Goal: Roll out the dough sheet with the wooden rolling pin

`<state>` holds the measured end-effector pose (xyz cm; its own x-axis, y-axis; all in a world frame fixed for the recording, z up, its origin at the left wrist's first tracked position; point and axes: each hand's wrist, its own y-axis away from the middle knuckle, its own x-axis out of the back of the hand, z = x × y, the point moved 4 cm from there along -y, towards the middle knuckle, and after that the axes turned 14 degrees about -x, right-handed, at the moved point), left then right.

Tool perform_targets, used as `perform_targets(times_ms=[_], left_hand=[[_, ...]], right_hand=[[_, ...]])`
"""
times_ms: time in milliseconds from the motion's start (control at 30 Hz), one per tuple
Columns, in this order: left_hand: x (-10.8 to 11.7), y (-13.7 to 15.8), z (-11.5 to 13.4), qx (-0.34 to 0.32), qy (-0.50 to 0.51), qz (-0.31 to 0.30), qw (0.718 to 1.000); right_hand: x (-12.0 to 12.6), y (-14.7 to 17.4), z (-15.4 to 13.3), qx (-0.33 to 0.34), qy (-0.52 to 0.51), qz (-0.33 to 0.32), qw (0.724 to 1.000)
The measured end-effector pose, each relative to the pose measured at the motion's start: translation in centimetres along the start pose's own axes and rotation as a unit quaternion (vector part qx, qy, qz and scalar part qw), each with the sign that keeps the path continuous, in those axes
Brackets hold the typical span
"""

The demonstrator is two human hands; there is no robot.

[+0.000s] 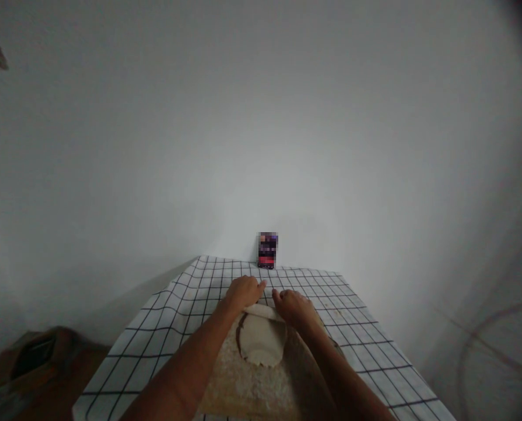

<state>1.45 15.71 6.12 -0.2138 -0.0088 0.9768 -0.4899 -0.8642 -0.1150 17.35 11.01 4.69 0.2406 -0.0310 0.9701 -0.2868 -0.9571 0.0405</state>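
A flat, pale sheet of dough (263,344) lies on a floured wooden board (243,389). Across its far edge runs a pale rolling pin (263,311), close in colour to the dough. My left hand (244,290) is closed over the pin's left end, thumb pointing inward. On the other end my right hand (293,305) is closed too, fingers curled down. Both hands hide the pin's ends. Darker, uneven patches show along the left rim of the dough.
Under the board is a table with a white checked cloth (155,333). A phone (267,250) with a blurred screen leans on the white wall (261,146) behind. Something partly hidden (337,346) sits beside my right forearm. A brown box-like object (33,356) stands low at left.
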Motion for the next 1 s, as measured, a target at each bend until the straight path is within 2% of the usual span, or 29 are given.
perform_targets(times_ms=[200, 500, 767, 867, 1000], left_hand=[[-0.2, -1.0, -0.5, 0.014, 0.002, -0.005, 1.000], [-0.6, -0.2, -0.8, 0.029, -0.001, -0.010, 1.000], [0.0, 1.9, 0.2, 0.041, -0.009, -0.007, 0.999], [0.1, 2.9, 0.7, 0.046, -0.011, -0.003, 0.999], [-0.2, 4.5, 1.2, 0.050, -0.022, 0.039, 0.998]], right_hand=[[-0.2, -1.3, 0.0, 0.000, -0.004, -0.020, 1.000], [-0.9, -1.5, 0.2, -0.002, -0.005, -0.021, 1.000], [-0.5, 0.7, 0.2, 0.027, 0.018, 0.007, 0.999], [-0.4, 1.9, 0.1, 0.063, 0.054, 0.032, 0.996], [0.0, 4.4, 0.2, 0.110, 0.113, 0.062, 0.986]])
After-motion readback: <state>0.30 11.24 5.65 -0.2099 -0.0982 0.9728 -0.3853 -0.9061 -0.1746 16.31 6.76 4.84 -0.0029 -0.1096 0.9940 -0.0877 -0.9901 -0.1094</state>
